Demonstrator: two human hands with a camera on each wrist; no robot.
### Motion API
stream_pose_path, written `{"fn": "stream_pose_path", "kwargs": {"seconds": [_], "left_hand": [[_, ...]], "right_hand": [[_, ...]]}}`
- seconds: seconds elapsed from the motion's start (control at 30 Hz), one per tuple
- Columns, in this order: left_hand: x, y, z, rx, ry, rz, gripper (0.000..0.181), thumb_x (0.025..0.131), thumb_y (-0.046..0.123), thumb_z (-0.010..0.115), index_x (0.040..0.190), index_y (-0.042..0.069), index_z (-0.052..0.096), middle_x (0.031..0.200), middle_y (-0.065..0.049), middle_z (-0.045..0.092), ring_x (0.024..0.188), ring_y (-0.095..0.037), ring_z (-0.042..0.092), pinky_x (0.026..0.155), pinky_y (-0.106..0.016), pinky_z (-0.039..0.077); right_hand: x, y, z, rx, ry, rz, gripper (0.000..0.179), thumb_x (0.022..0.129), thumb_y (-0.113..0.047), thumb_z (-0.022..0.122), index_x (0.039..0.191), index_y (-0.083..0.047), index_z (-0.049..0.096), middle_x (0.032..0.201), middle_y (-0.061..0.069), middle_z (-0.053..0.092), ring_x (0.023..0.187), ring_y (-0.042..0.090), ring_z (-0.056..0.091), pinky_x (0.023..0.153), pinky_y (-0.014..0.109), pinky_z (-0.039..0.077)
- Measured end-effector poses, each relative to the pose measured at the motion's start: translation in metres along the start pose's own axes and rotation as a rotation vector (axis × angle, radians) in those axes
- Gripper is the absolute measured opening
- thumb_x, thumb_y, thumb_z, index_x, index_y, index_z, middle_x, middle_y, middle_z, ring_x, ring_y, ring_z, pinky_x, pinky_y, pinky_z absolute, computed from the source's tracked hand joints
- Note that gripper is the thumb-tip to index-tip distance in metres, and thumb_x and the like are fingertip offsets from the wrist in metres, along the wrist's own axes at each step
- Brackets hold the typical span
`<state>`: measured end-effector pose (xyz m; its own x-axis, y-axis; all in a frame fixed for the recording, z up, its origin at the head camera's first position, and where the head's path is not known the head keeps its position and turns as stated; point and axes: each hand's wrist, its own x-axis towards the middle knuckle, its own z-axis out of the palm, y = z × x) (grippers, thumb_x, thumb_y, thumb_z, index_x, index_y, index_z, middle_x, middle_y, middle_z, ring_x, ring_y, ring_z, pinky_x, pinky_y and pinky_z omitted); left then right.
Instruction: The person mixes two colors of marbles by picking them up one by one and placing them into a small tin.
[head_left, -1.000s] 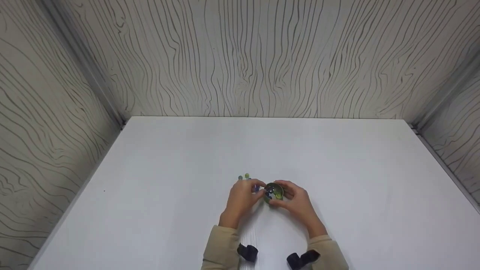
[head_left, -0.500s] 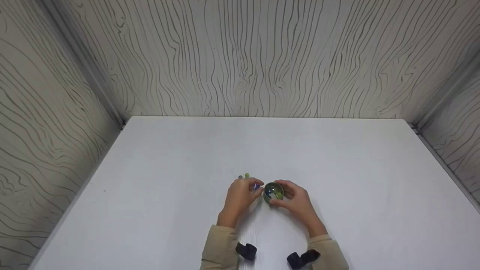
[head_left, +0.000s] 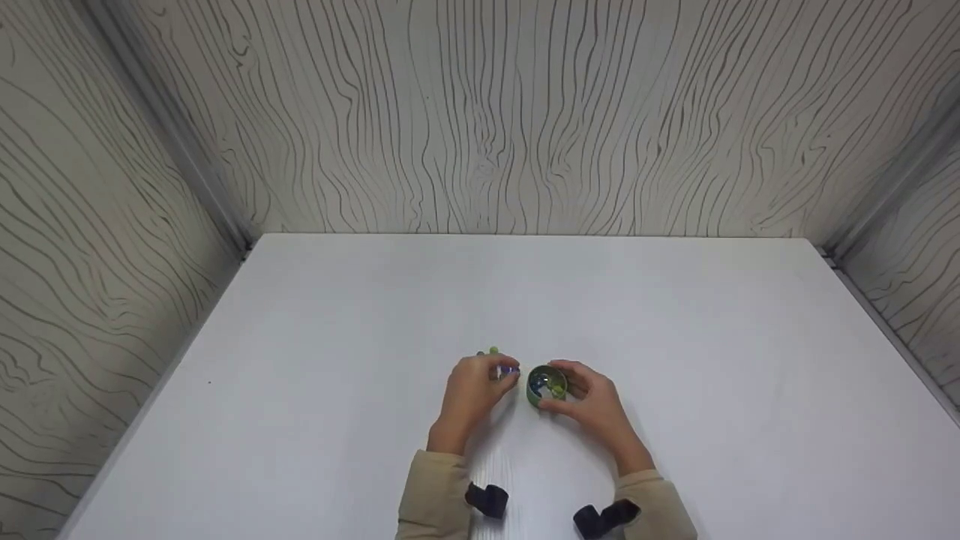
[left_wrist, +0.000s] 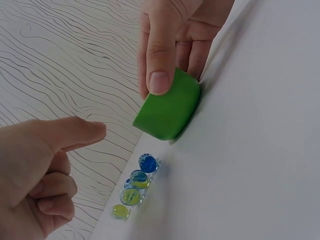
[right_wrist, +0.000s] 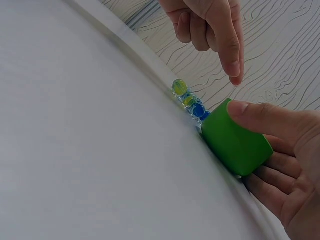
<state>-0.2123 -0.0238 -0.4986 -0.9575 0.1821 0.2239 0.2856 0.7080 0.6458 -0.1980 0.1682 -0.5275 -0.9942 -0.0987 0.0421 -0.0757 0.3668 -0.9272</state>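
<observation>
My right hand (head_left: 598, 409) grips a small green cup (right_wrist: 235, 142), thumb on the near side and fingers round the far side. The cup stands low on the white table, mouth up. Blue and yellow-green colours show inside it in the head view. Just left of the cup is my left hand (head_left: 471, 390), thumb and forefinger stretched out with tips near each other and the other fingers folded in. Nothing shows between those tips in the right wrist view. Several clear glass marbles (left_wrist: 131, 196) with blue and yellow swirls lie on the table close by the left hand.
The white tabletop (head_left: 360, 315) runs out to a back wall (head_left: 480, 120) with a wood-grain pattern, and similar panels rise at both sides. A tiny dark speck (head_left: 209, 382) is on the table at the left. Black wrist cameras (head_left: 487, 500) sit on the beige sleeves.
My left hand has drawn away from the cup's rim towards the left, beside the loose marbles. The right hand and the cup have stayed in place.
</observation>
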Motion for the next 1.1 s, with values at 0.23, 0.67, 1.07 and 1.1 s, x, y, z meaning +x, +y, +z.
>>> {"fn": "stream_pose_path", "kwargs": {"seconds": [0.23,0.67,1.07,1.1], "left_hand": [[0.000,-0.003,-0.002,-0.044,0.004,-0.026,0.013,0.085,0.019,0.071,0.095,0.012,0.076,0.094,-0.007,0.076,0.079,-0.015,0.066,0.072,-0.026,0.052],[0.000,-0.009,-0.009,-0.061,0.042,-0.089,0.012,0.086,0.017,0.070,0.096,0.012,0.076,0.088,-0.005,0.074,0.070,-0.008,0.051,0.065,-0.020,0.043],[0.001,-0.024,-0.014,-0.082,0.100,-0.135,0.013,0.086,0.016,0.069,0.096,0.010,0.076,0.061,0.006,0.041,0.058,-0.006,0.032,0.054,-0.017,0.025],[0.001,-0.025,-0.014,-0.087,0.104,-0.138,0.013,0.086,0.016,0.069,0.096,0.009,0.076,0.061,0.007,0.039,0.057,-0.006,0.031,0.053,-0.017,0.024]], "right_hand": [[0.000,0.000,0.000,0.001,-0.001,0.001,0.061,0.072,-0.015,0.083,0.126,-0.002,0.058,0.132,0.021,0.060,0.127,0.035,0.056,0.103,0.036,0.046],[0.000,0.001,0.000,-0.002,-0.003,0.004,0.061,0.072,-0.015,0.082,0.127,-0.001,0.058,0.132,0.022,0.060,0.126,0.036,0.056,0.103,0.034,0.047],[0.001,0.002,0.001,-0.019,0.007,0.021,0.062,0.071,-0.015,0.083,0.126,-0.002,0.059,0.131,0.021,0.061,0.126,0.035,0.056,0.103,0.035,0.046],[0.001,0.002,0.001,-0.020,0.006,0.020,0.062,0.071,-0.015,0.083,0.126,-0.002,0.059,0.131,0.021,0.061,0.126,0.036,0.056,0.103,0.035,0.046]]}}
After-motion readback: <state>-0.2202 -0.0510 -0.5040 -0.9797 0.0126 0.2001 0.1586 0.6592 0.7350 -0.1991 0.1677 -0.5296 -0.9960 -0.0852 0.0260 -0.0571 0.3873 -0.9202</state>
